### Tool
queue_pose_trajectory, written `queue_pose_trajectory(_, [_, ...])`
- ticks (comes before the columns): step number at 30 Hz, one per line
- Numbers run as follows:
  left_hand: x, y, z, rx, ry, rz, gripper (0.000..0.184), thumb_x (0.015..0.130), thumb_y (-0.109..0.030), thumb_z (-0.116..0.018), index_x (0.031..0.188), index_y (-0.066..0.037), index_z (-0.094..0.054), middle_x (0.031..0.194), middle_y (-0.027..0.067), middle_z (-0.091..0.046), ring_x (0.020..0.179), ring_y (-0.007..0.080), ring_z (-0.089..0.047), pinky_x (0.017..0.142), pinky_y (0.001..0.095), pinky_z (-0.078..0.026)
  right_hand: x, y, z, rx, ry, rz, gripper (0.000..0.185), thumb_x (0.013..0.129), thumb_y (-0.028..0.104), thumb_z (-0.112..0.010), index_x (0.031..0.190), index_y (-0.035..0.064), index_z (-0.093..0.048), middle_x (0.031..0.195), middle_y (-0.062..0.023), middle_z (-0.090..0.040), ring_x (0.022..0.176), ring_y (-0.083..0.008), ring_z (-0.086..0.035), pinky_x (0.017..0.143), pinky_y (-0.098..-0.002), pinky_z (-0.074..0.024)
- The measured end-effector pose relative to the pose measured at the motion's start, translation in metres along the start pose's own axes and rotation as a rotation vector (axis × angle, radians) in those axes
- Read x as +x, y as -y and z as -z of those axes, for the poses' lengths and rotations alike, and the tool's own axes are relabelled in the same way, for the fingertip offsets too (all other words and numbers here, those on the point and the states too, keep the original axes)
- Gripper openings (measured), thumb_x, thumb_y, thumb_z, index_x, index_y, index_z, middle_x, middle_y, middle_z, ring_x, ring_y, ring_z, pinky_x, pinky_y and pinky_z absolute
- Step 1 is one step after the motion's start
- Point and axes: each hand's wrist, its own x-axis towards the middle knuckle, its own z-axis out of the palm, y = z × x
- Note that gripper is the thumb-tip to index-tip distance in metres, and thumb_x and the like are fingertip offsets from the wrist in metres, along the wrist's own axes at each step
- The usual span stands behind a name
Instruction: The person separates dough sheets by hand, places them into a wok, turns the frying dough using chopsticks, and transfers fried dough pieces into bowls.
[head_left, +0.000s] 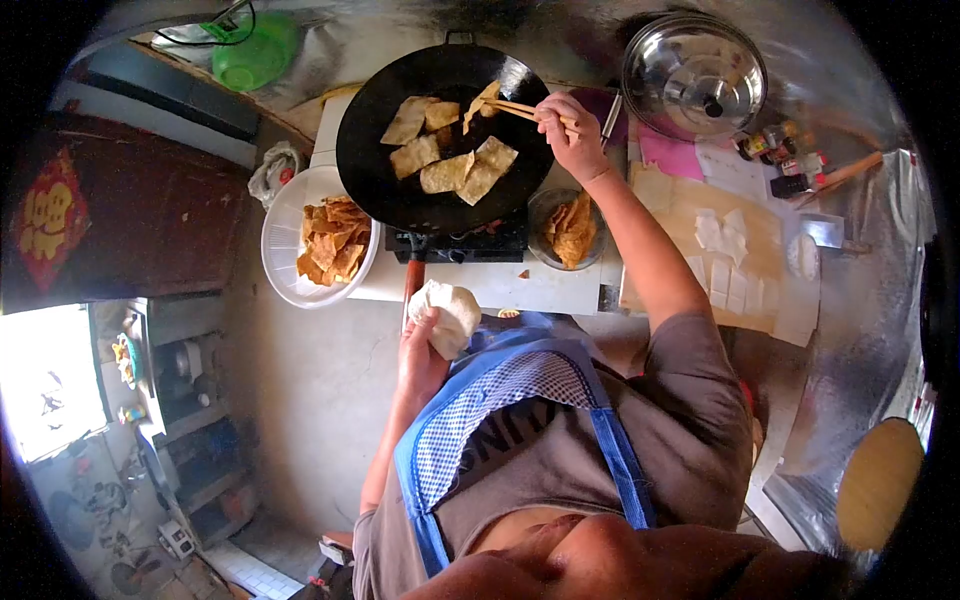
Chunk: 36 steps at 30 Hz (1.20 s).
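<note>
My right hand (pixel 572 135) is closed on a pair of wooden chopsticks (pixel 522 107) over the right side of the black wok (pixel 440 205). The chopstick tips are at a pale golden piece of fried dough (pixel 480 104), which stands tilted near the wok's wall. Several other flat pieces of frying dough (pixel 487 170) lie in the wok. My left hand (pixel 424 355) is closed round a white, rounded, soft-looking bundle (pixel 447 315), dough or folded cloth, I cannot tell which. It is beside the wok's reddish-brown handle (pixel 414 278).
A white plastic basket (pixel 277 262) of browned fried pieces stands left of the wok. More lie in a bowl (pixel 545 243) at the right. A board (pixel 665 240) carries pale dough pieces. Behind it are a metal lid (pixel 655 75) and small bottles (pixel 765 145).
</note>
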Motion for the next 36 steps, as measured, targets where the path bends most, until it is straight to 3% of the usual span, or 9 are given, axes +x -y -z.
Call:
queue_pose_trajectory(3, [-0.002, -0.002, -0.004, -0.011, 0.022, 0.004, 0.037, 0.093, -0.017, -0.053, 0.127, -0.005, -0.045, 0.118, 0.0114, -0.057, 0.107, 0.0244, -0.057, 0.091, 0.0404, -0.048, 0.007, 0.006, 0.0, 0.045, -0.109, -0.101, 0.02, 0.096, 0.013, -0.046, 0.086, -0.0006, -0.057, 0.078, -0.0037, -0.057, 0.056, -0.0065, -0.053, 0.048, -0.0205, -0.0419])
queue_pose_trajectory(6, [-0.003, -0.001, -0.004, -0.009, 0.031, 0.006, 0.037, 0.093, -0.017, -0.053, 0.127, -0.005, -0.045, 0.118, 0.0117, -0.057, 0.107, 0.0245, -0.057, 0.091, 0.0403, -0.048, 0.015, 0.012, 0.003, 0.137, -0.27, -0.583, 0.027, 0.096, 0.021, -0.047, 0.08, 0.0016, -0.057, 0.058, -0.0046, -0.055, 0.045, -0.0075, -0.049, 0.043, -0.0217, -0.0397])
queue_pose_trajectory(11, [-0.005, 0.0, -0.006, 0.013, 0.011, -0.011, 0.048, 0.088, -0.023, -0.061, 0.129, -0.006, -0.041, 0.117, 0.0126, -0.055, 0.104, 0.0266, -0.057, 0.083, 0.0424, -0.052, 0.002, -0.047, 0.012, 0.249, -0.383, -0.756, 0.03, 0.096, 0.028, -0.048, 0.084, 0.0036, -0.06, 0.058, -0.0054, -0.06, 0.046, -0.0076, -0.054, 0.041, -0.0247, -0.0429])
queue_pose_trajectory(18, [-0.009, 0.001, -0.009, 0.018, 0.016, 0.001, 0.05, 0.088, -0.022, -0.061, 0.131, -0.007, -0.04, 0.118, 0.0119, -0.054, 0.107, 0.0264, -0.056, 0.089, 0.0422, -0.049, -0.007, -0.031, 0.01, 0.321, -0.161, -0.616, 0.028, 0.097, 0.027, -0.047, 0.09, 0.0044, -0.061, 0.061, -0.004, -0.058, 0.05, -0.008, -0.053, 0.045, -0.0259, -0.0432])
queue_pose_trajectory(20, [-0.011, 0.0, -0.012, 0.014, 0.014, 0.0, 0.048, 0.089, -0.022, -0.06, 0.13, -0.007, -0.041, 0.119, 0.0119, -0.054, 0.108, 0.0261, -0.056, 0.09, 0.0422, -0.049, -0.009, -0.03, 0.0, -0.001, -0.05, -0.53, 0.027, 0.098, 0.026, -0.046, 0.092, 0.0045, -0.062, 0.068, -0.0039, -0.059, 0.054, -0.0099, -0.055, 0.05, -0.0274, -0.0462])
queue_pose_trajectory(28, [-0.013, 0.002, -0.004, -0.03, -0.006, -0.018, 0.04, 0.091, -0.019, -0.057, 0.126, -0.005, -0.045, 0.116, 0.0121, -0.056, 0.106, 0.0261, -0.057, 0.091, 0.0432, -0.048, 0.007, -0.014, -0.015, -0.031, -0.051, -0.296, 0.026, 0.098, 0.025, -0.046, 0.094, 0.0035, -0.061, 0.079, -0.0055, -0.06, 0.061, -0.0134, -0.06, 0.053, -0.0295, -0.0503])
queue_pose_trajectory(30, [-0.014, 0.002, -0.001, -0.024, -0.01, -0.006, 0.036, 0.093, -0.017, -0.053, 0.126, -0.004, -0.045, 0.119, 0.0122, -0.056, 0.108, 0.025, -0.056, 0.094, 0.0408, -0.047, 0.006, -0.016, -0.034, 0.032, 0.119, -0.282, 0.018, 0.096, 0.023, -0.049, 0.097, 0.0089, -0.06, 0.087, -0.0043, -0.059, 0.072, -0.0151, -0.063, 0.06, -0.0292, -0.0539])
queue_pose_trajectory(32, [-0.015, 0.001, -0.001, -0.03, 0.001, -0.01, 0.036, 0.093, -0.016, -0.053, 0.126, -0.005, -0.045, 0.119, 0.0121, -0.056, 0.108, 0.025, -0.057, 0.093, 0.0407, -0.047, 0.004, -0.012, -0.052, -0.151, 0.129, 0.038, 0.016, 0.096, 0.023, -0.05, 0.097, 0.0103, -0.059, 0.09, -0.004, -0.055, 0.076, -0.0179, -0.061, 0.065, -0.032, -0.0541])
queue_pose_trajectory(36, [-0.015, 0.005, 0.004, -0.047, 0.0, -0.047, 0.039, 0.091, -0.018, -0.056, 0.126, -0.003, -0.045, 0.116, 0.0129, -0.057, 0.104, 0.0276, -0.058, 0.091, 0.0441, -0.048, 0.0, -0.033, -0.075, -0.2, 0.354, 0.04, 0.014, 0.095, 0.022, -0.05, 0.098, 0.0093, -0.055, 0.093, -0.007, -0.053, 0.08, -0.0232, -0.06, 0.068, -0.0331, -0.0537])
